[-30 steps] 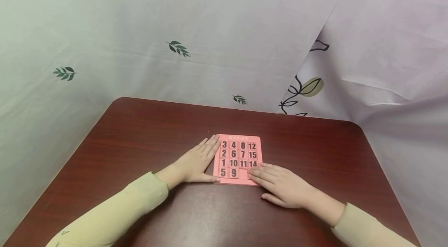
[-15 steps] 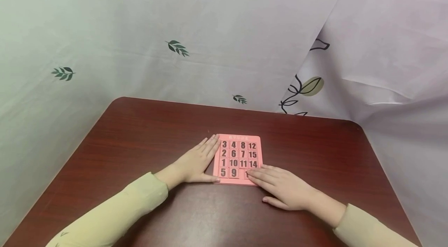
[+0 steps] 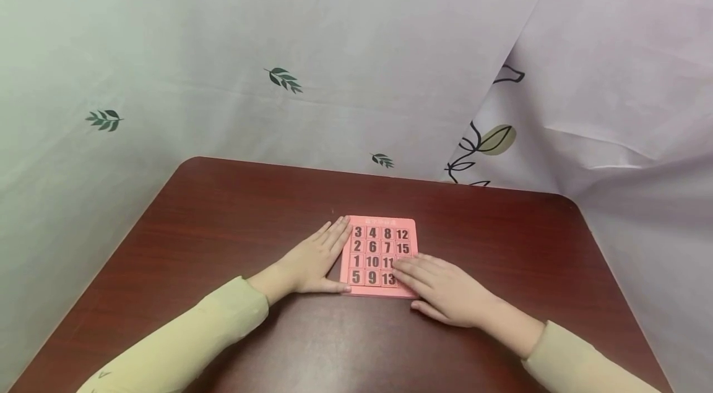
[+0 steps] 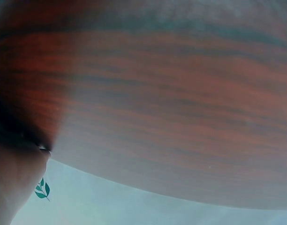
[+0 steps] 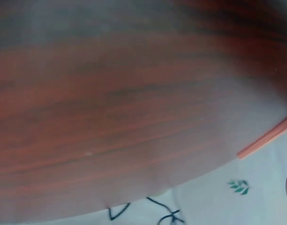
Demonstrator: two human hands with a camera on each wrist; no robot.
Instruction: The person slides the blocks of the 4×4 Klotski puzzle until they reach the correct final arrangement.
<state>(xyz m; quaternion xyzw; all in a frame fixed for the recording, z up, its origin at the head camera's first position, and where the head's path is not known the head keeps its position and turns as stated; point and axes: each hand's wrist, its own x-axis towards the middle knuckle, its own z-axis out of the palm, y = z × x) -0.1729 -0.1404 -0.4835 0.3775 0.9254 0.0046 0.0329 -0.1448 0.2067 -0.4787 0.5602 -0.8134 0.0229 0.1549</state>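
Note:
A pink number slide puzzle (image 3: 384, 221) lies flat on the table, its square tiles printed with black numbers. My left hand (image 3: 314, 261) rests along its left side, fingers extended at the upper corner and thumb at the lower one. Extended fingers of my right hand (image 3: 448, 291) lie over the puzzle's right part, covering the lower tiles of the last column. Beside those fingertips, the 13 tile (image 3: 388, 279) sits in the bottom row, right of the 9 tile (image 3: 372, 277). In the right wrist view only the puzzle's edge (image 5: 265, 140) shows.
The dark red wooden table (image 3: 250, 207) has rounded far corners. Behind it and at both sides hangs a pale curtain (image 3: 334, 40) with leaf prints. Both wrist views show mostly tabletop.
The 13 tile has slid left into the gap beside the 9, pushed by my right fingers. Those fingers have since shifted up over the 14's place. My left hand has stayed still.

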